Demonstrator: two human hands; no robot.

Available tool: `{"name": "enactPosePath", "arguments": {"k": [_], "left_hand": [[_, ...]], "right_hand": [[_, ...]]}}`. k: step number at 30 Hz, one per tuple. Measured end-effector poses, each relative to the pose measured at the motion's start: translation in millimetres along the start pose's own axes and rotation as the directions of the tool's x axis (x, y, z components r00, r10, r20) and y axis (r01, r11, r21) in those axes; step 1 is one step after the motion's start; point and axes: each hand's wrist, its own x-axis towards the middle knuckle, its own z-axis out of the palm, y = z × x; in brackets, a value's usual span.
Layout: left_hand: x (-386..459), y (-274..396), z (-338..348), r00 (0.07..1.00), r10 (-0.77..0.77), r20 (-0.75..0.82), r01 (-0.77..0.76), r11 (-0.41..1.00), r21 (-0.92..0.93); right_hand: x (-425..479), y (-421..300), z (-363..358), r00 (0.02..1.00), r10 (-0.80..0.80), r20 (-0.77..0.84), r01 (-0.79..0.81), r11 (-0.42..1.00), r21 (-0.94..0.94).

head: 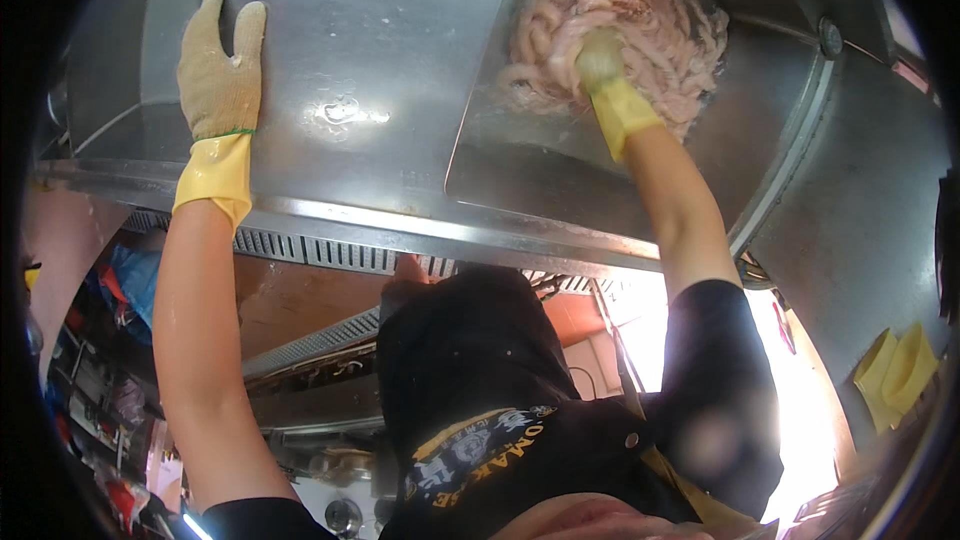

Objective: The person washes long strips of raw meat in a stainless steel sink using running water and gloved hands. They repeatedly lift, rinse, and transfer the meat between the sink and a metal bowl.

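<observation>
Pinkish, rope-like raw animal intestines (667,45) lie in a heap in the recessed stainless steel sink basin (540,157) at upper right, wet and partly under water. My right hand (600,64), in a knit glove over a yellow rubber one, presses into the heap; it is blurred and its fingers are hidden, so its grasp cannot be told. On the left, my left hand (225,60), gloved the same way, rests over the steel surface (360,52) with thumb and fingers spread, holding nothing. A small puddle glistens between the hands.
The sink's metal front rim (375,217) runs across before my body. Yellow rubber gloves (896,375) lie on the steel counter (847,240) at far right. Below is a slotted floor drain grate (345,253). A blue plastic bag (139,285) is at lower left.
</observation>
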Motion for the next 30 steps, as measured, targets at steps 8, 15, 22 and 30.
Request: {"name": "enactPosePath", "arguments": {"k": [8,15,22,30], "left_hand": [[3.1,7.5,-0.8,1.000,-0.012,0.025,0.011,0.999,0.040],[8.2,11.8,-1.0,0.999,-0.005,0.042,0.004,1.000,0.015],[8.1,4.8,3.4,0.999,0.032,0.031,-0.032,0.999,0.017],[3.5,0.4,-0.4,1.000,-0.014,0.020,0.013,1.000,0.019]], "right_hand": [[-28.2,151.3,-4.3,0.697,0.717,-0.024,-0.559,0.563,0.609],[49.6,-8.8,26.2,0.920,0.013,-0.393,-0.017,1.000,-0.006],[-12.2,121.2,25.4,0.838,0.543,0.058,-0.537,0.799,0.272],[7.6,-10.8,-9.1,0.911,-0.120,-0.394,0.099,0.992,-0.075]]}}
